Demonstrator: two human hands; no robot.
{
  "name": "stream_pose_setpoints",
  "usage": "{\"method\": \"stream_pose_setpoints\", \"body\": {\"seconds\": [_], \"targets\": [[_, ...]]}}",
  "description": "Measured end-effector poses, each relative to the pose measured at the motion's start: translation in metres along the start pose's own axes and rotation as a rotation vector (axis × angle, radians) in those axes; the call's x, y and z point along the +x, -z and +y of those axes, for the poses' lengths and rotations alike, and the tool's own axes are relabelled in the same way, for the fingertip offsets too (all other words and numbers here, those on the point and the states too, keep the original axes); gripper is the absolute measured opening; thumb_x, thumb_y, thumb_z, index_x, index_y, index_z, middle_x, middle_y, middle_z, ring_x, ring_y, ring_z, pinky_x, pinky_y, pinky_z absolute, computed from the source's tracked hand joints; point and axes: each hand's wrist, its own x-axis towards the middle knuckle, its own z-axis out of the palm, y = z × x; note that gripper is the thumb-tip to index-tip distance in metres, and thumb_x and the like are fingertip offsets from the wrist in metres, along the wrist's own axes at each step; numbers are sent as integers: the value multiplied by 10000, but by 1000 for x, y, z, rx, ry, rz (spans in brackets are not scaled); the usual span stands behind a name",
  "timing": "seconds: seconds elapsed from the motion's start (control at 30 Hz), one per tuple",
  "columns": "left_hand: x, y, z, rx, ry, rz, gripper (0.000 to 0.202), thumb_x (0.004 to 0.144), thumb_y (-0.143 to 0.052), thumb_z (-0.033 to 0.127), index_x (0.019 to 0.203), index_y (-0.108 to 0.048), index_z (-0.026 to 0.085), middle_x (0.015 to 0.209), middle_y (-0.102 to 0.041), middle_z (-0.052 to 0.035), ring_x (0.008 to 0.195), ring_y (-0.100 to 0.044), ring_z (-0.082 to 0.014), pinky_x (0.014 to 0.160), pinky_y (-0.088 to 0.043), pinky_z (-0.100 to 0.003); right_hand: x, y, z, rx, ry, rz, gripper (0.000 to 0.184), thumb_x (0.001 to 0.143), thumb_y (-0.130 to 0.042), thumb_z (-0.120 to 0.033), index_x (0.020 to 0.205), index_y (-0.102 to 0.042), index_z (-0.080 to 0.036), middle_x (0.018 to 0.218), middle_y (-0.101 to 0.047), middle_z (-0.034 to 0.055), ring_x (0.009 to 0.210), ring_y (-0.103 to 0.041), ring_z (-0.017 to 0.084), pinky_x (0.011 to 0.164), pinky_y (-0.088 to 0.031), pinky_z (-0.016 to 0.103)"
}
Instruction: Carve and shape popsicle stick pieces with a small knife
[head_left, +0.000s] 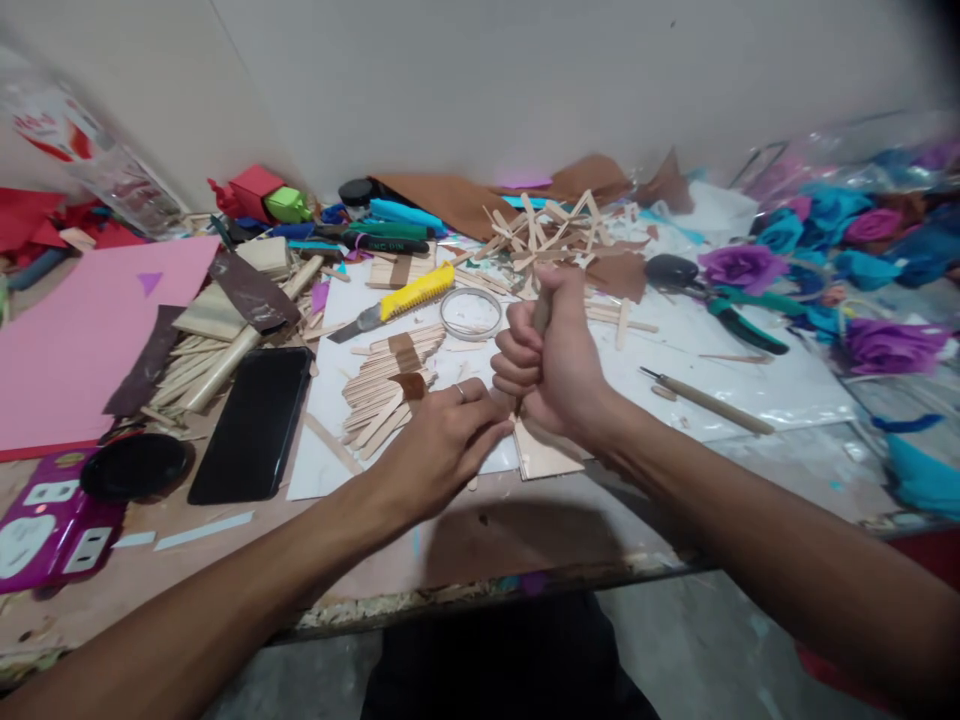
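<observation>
Wooden handle mostly hidden in the tight grip of the right hand, the left hand with grip unclear

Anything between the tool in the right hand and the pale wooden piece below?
Nothing visible: the right hand grips the wooden-handled tool, its lower end down by the pale wooden piece. The left hand has its fingers close beside that end, near the piece's left edge. Whether the tip touches, I can't tell.
</observation>
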Motion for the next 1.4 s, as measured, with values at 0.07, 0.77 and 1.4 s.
{"method": "stream_pose_setpoints", "body": {"seconds": [0.07,0.77,1.4], "targets": [[0,1,1,-7,14,5,164,1021,-604,166,932,-737,128,848,-656,-41,767,-608,-151,692,-456,-281,-3,7,-11,37,48,-45,683,979,-394,-690,481,-268,-240,433,-144,-85,409,-56,83,408,-47,258],[-4,0,-5,69,-187,20,94,1003,-614,105,939,-677,134,928,-701,-72,870,-615,-170,752,-505,-293,-11,29,-8,9,74,-416,721,910,-465,-763,456,-266,-239,399,-145,-83,371,-107,71,401,-158,254],[-1,7,-15,33,-212,-63,110,1004,-602,98,1048,-697,134,973,-707,-82,922,-637,-186,808,-511,-296,5,41,-31,-331,305,-431,723,939,-176,-849,516,-265,-270,429,-134,-70,386,-131,109,403,-226,298]]}}
